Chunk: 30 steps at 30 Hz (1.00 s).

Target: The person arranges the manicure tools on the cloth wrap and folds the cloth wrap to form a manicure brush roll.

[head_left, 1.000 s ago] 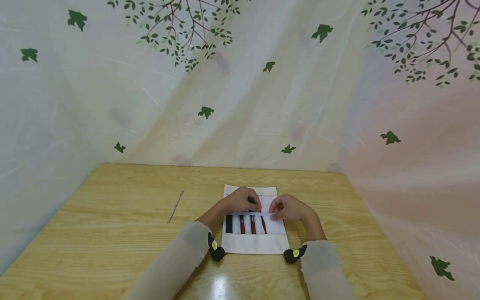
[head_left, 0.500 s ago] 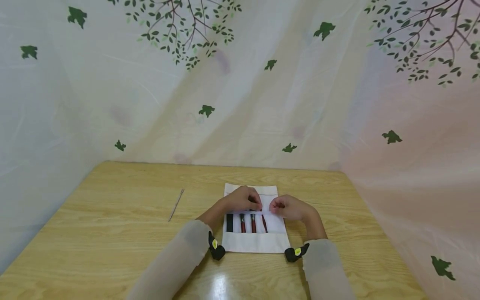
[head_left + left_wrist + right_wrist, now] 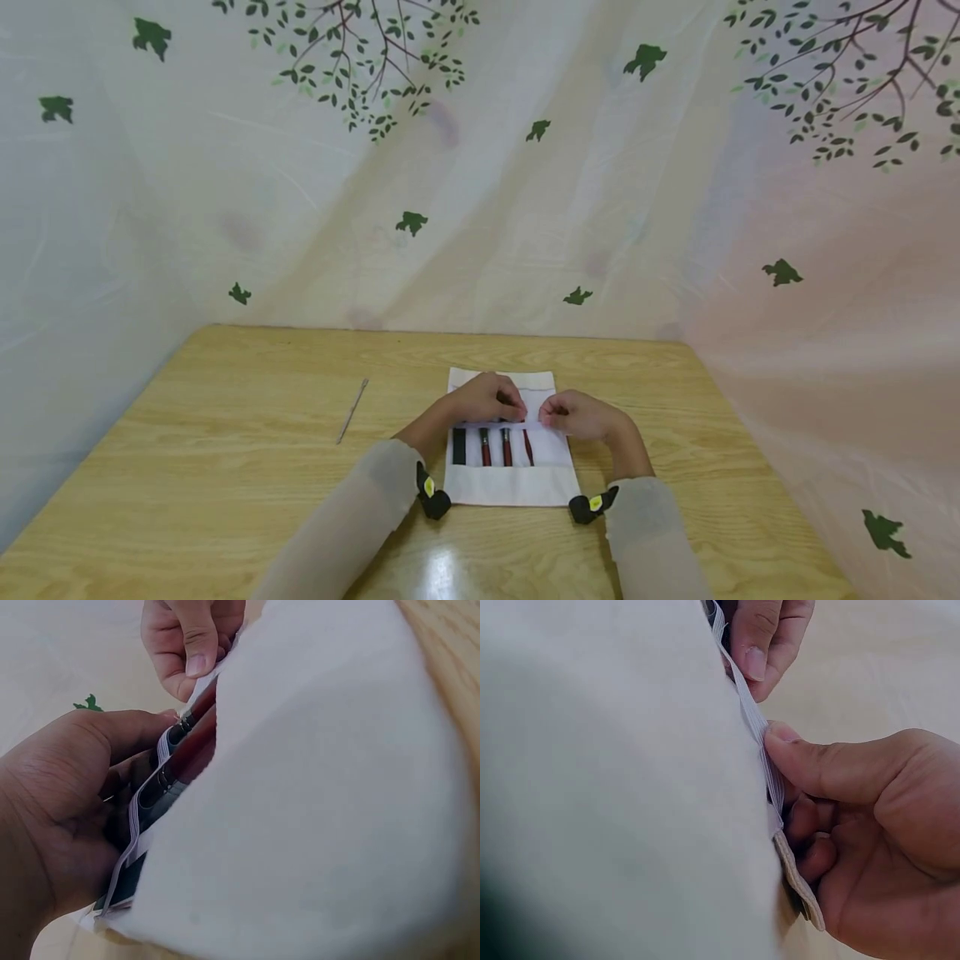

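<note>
A white cloth brush roll (image 3: 513, 487) lies unfolded on the table with an elastic band (image 3: 751, 712) across it. Two red-handled paintbrushes (image 3: 507, 448) and a black flat strip (image 3: 459, 447) sit under the band, their lower ends in the pocket. To their right stands a thin red paintbrush (image 3: 528, 448). My left hand (image 3: 489, 398) pinches its upper end just above the band; the fingers partly hide that tip. My right hand (image 3: 583, 415) pinches the elastic band between thumb and fingers, right of the thin brush, near the roll's edge (image 3: 799, 889).
A thin pale stick (image 3: 352, 411) lies to the left on the wooden table (image 3: 225, 467). Behind the table hangs a pale curtain (image 3: 480, 208) printed with leaves and branches. Small black wrist cameras (image 3: 433, 500) are strapped at both sleeves.
The right fingers have drawn slightly together at the band. The left hand stays at the thin brush's upper end, almost still. The roll and the stick lie as before.
</note>
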{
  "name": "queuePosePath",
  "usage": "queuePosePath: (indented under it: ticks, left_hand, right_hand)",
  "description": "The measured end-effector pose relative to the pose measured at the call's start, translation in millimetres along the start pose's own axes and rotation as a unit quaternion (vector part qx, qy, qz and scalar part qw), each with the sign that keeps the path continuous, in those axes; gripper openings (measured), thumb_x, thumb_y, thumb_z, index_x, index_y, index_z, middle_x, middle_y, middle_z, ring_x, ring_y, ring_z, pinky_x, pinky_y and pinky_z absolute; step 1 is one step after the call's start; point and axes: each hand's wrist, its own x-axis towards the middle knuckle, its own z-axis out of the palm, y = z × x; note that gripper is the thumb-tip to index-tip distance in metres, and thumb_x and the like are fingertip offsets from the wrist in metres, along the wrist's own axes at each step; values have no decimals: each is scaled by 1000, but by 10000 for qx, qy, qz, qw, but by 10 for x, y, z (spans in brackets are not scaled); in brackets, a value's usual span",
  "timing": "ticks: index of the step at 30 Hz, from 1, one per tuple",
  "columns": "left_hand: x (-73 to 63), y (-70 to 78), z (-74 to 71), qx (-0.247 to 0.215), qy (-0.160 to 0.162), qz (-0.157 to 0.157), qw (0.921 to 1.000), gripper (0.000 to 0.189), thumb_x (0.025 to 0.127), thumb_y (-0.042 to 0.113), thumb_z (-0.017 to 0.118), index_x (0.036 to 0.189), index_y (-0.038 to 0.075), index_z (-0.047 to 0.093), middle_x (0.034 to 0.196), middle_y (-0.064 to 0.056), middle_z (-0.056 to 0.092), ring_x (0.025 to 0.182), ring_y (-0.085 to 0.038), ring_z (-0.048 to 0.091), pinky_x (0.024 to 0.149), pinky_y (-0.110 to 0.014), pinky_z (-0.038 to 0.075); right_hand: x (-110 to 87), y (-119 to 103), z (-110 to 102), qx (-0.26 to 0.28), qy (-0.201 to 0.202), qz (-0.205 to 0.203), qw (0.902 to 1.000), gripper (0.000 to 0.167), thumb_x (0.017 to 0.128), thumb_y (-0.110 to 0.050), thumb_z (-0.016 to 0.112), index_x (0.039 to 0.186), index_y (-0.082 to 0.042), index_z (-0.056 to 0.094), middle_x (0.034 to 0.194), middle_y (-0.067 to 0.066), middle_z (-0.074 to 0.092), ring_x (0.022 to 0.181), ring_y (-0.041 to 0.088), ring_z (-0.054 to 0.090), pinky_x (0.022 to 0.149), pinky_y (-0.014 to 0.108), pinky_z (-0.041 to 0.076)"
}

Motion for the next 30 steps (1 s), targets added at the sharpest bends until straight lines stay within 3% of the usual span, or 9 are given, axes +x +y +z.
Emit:
queuePosePath:
  ticks: [3,7,13,21,30]
  left_hand:
    - [6,-5,-22,-73,154,-88,9998,9,97,19,73,98,16,81,101,6,70,91,-7,61,81,-26,50]
    - [1,6,-95,-200,618,-52,9979,13,98,22,72,102,15,81,101,4,71,90,-9,62,81,-28,52]
    - [-108,20,-328,-317,1178,79,9925,17,98,19,71,105,5,80,103,-3,74,91,-10,64,80,-28,53]
    - [-495,-180,-719,-309,1621,-242,9860,19,98,18,72,108,2,77,101,-5,74,90,-15,65,79,-30,53]
    - [-1020,-472,-1115,129,1965,-780,9773,22,98,22,71,109,3,77,103,-6,74,95,-20,65,82,-34,52]
  right_hand:
    - [-3,0,2,45,12,20,10000,12,103,-5,57,96,-4,66,85,1,56,82,18,49,73,33,40]
    - [-11,2,5,93,-8,-54,9999,12,103,-4,57,95,-3,66,84,0,55,81,18,49,73,32,40]
    - [-23,9,3,98,-15,-196,9998,11,103,-3,57,96,-1,66,84,0,54,79,17,47,71,31,39]
    - [-25,5,16,13,8,-155,9999,12,103,-2,56,97,-2,66,86,0,55,80,16,47,70,28,40]
    - [-35,-6,19,-23,52,-208,9998,12,102,-2,56,96,-1,66,84,0,54,79,17,46,70,30,40]
